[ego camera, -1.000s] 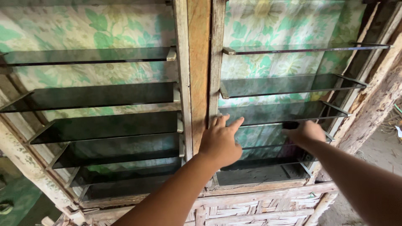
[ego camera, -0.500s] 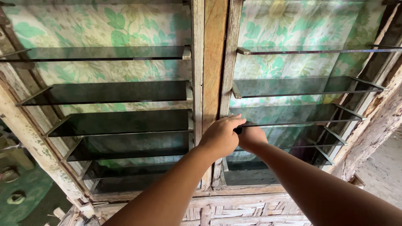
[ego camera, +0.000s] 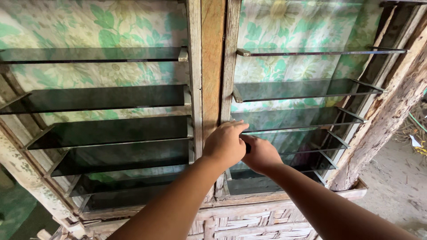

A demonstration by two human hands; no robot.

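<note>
While the two hands were apart a second ago, they now sit close together at the left end of the right window. Back then the left hand lay flat with its fingers spread on the wooden post, and the right hand reached far over to the right side of the glass. Now the left hand curls over the end of a glass slat, right beside the post, with its fingertips on the slat's edge. The right hand is tucked just under and behind it, bent around something small and dark. I cannot tell if either hand is really squeezing anything, because the left hand hides the spot.

The slats are flat, thin strips of dark, smooth glass. They tilt open like steps, one above the other. Small grey metal clips hold their ends. The left window has the same dark slats. The post between the windows is rough, old wood with long lines in it. Behind the glass hangs a cloth with green leaves and pale flowers. Below the windows is a wall of woven strips, pale and criss-crossed. On the right stands a cracked, peeling wooden beam.
</note>
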